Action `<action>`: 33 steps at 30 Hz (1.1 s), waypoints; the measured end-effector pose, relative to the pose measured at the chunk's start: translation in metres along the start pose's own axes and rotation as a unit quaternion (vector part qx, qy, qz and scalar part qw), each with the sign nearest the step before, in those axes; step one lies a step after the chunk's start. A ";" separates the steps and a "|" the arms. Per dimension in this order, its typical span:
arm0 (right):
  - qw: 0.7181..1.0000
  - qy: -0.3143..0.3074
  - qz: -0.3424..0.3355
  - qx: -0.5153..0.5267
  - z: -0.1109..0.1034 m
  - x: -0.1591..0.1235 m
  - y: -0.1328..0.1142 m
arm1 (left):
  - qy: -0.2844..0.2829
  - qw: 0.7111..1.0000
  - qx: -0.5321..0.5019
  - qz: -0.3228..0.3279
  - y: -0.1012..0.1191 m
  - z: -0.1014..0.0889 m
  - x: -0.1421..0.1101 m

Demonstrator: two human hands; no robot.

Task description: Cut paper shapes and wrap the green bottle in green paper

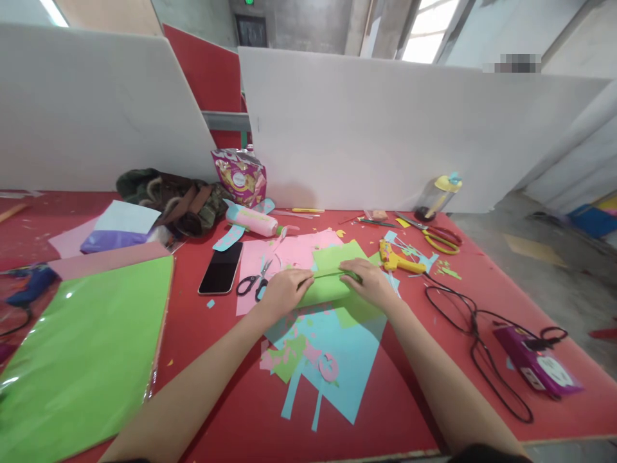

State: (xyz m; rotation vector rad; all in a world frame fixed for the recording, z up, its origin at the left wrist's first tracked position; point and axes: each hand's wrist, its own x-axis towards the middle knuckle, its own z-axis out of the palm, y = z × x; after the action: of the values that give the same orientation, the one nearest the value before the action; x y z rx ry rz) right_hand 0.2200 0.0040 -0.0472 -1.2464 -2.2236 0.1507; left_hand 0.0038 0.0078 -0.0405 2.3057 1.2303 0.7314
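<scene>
A green sheet of paper (324, 293) is bent over into a roll or fold at the middle of the work area, its upper edge raised. My left hand (288, 287) pinches its left end, fingers closed. At the other end my right hand (367, 281) has its fingers closed on the same sheet. Another green piece (335, 256) lies just beyond. Under them are pink paper (301, 249) and a light blue sheet (354, 360) strewn with pink and green scraps. Black-handled scissors (255, 283) rest left of my left hand.
Left are a phone (220, 269) and a green paper stack (96, 347). A yellow glue gun (400, 258) lies right, its cord running near a purple power strip (537, 360). Behind stand a pink paper-covered bottle (253, 220), a snack bag (241, 177), a clear bottle (438, 196) and white panels (366, 128).
</scene>
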 end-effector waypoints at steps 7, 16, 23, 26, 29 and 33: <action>0.998 0.010 0.064 0.023 -0.008 -0.003 0.012 | 0.004 1.000 0.007 0.012 -0.003 0.005 -0.001; 0.992 0.021 0.097 0.080 -0.010 -0.006 0.019 | 0.034 0.999 -0.001 -0.004 0.000 0.004 -0.005; 0.990 0.031 0.104 0.095 -0.009 -0.007 0.016 | 0.070 0.996 -0.040 -0.022 -0.011 0.005 -0.013; 0.989 0.035 0.107 0.100 -0.008 -0.007 0.016 | 0.066 0.996 -0.059 -0.018 -0.019 0.000 -0.016; 0.988 0.040 0.112 0.102 -0.007 -0.007 0.015 | 0.051 0.996 -0.072 -0.010 -0.026 -0.006 -0.020; 0.987 0.044 0.118 0.105 -0.006 -0.007 0.016 | 0.029 0.992 -0.119 -0.013 -0.032 -0.009 -0.026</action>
State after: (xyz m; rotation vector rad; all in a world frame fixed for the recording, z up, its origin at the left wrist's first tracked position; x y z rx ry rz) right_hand 0.2378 0.0056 -0.0512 -1.3655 -1.9250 0.4023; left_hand -0.0344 0.0040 -0.0586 2.0852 1.1279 0.8897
